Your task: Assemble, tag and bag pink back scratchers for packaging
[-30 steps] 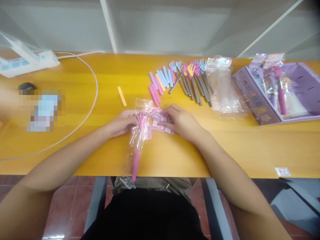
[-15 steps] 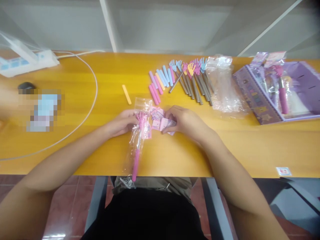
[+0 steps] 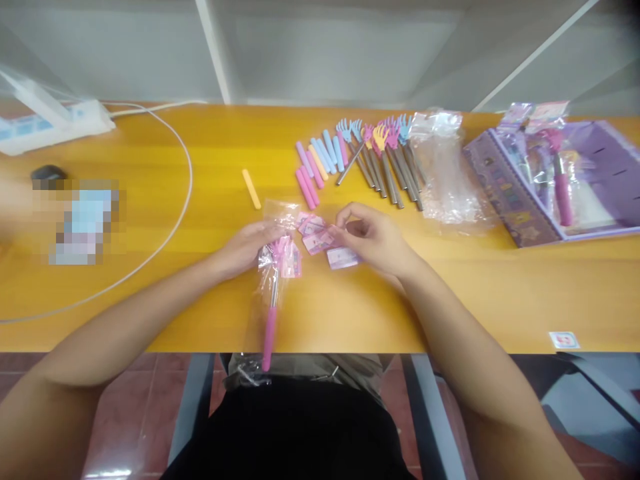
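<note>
My left hand point(image 3: 253, 245) is closed on the top of a clear plastic bag point(image 3: 281, 212). Inside the bag lies a pink back scratcher point(image 3: 270, 327), its claw head near my fingers and its handle reaching past the table's front edge. A small printed card point(image 3: 291, 260) shows beside the claw. To the right, my right hand point(image 3: 373, 240) has thumb and forefinger pinched at the edge of a small pink card point(image 3: 319, 241). Another card point(image 3: 343, 258) lies flat below those fingers, and more cards point(image 3: 306, 223) overlap between the hands.
Behind the hands lie coloured handle sleeves point(image 3: 306, 187), one yellow sleeve point(image 3: 251, 189) apart, several back scratchers point(image 3: 395, 163) and empty clear bags point(image 3: 453, 173). A purple box point(image 3: 525, 207) with bagged scratchers stands right. At left are a cable point(image 3: 187, 200), power strip point(image 3: 65, 127) and mouse point(image 3: 49, 175).
My right hand has lifted its fingers and spread the cards, so one lies separate below it. The bagged back scratcher has slid slightly toward my body, with my left hand's fingers now over the bag's upper part.
</note>
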Action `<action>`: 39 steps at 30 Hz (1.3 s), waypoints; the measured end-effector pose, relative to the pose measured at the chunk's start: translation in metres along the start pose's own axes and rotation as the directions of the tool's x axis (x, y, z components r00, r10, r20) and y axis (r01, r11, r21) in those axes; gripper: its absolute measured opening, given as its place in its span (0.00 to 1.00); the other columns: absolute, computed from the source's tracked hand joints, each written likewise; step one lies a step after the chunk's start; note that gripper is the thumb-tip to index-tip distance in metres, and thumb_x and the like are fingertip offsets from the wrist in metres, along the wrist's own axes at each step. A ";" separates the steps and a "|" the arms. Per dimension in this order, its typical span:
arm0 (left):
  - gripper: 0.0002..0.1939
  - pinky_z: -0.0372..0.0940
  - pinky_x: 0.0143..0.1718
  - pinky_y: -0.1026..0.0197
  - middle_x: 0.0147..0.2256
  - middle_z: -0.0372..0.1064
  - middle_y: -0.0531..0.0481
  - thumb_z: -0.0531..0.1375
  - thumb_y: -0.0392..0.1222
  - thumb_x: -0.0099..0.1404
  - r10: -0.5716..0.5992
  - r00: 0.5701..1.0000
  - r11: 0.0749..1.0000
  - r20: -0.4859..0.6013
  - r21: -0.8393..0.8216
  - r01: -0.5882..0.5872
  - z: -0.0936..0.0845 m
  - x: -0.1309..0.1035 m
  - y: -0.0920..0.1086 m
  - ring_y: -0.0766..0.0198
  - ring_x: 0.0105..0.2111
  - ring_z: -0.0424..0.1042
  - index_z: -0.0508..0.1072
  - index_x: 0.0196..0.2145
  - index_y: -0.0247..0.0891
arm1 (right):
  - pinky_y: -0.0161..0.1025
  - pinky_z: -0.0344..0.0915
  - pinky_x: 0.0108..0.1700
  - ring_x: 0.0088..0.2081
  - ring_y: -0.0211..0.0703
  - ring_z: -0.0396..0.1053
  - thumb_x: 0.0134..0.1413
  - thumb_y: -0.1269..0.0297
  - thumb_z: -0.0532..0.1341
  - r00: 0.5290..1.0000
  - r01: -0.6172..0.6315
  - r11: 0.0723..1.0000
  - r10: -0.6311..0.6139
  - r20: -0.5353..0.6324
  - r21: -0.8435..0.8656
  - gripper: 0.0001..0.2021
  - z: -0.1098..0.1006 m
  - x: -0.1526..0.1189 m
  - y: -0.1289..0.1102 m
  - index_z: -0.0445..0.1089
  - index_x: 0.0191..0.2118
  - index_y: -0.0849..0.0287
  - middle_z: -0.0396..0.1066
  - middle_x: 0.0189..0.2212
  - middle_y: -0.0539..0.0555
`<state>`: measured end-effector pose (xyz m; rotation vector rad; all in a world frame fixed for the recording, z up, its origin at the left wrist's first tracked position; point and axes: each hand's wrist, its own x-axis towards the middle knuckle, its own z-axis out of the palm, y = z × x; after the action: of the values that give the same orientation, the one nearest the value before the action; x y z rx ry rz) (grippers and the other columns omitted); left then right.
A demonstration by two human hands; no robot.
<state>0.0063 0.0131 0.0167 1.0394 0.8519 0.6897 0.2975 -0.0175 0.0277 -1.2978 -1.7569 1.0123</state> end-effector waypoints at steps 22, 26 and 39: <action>0.51 0.74 0.54 0.52 0.61 0.73 0.38 0.78 0.38 0.63 0.085 0.941 0.956 0.329 0.238 -0.169 0.008 -0.014 -0.015 0.50 0.56 0.78 0.61 0.76 0.48 | 0.49 0.73 0.48 0.50 0.51 0.79 0.72 0.68 0.66 0.752 0.602 0.636 -0.654 0.075 -0.483 0.04 0.030 -0.007 -0.011 0.73 0.43 0.53 0.82 0.50 0.56; 0.60 0.75 0.53 0.51 0.62 0.72 0.36 0.79 0.39 0.62 0.119 0.931 0.932 0.344 0.284 -0.224 0.007 -0.013 -0.017 0.50 0.54 0.78 0.51 0.81 0.52 | 0.49 0.79 0.53 0.54 0.51 0.80 0.70 0.73 0.66 0.733 0.638 0.656 -0.678 0.056 -0.402 0.07 0.031 -0.006 -0.010 0.73 0.46 0.53 0.82 0.52 0.58; 0.65 0.77 0.44 0.58 0.53 0.79 0.42 0.77 0.35 0.65 0.148 0.923 0.972 0.354 0.122 -0.202 0.009 -0.012 -0.020 0.57 0.43 0.83 0.37 0.82 0.58 | 0.42 0.65 0.36 0.34 0.43 0.72 0.75 0.70 0.63 0.621 0.714 0.419 -0.749 0.232 -0.562 0.07 0.022 -0.009 -0.021 0.73 0.40 0.56 0.77 0.32 0.52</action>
<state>0.0097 -0.0082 0.0036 1.3450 0.5175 0.5734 0.2719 -0.0338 0.0364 -0.6617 -2.3731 -0.1488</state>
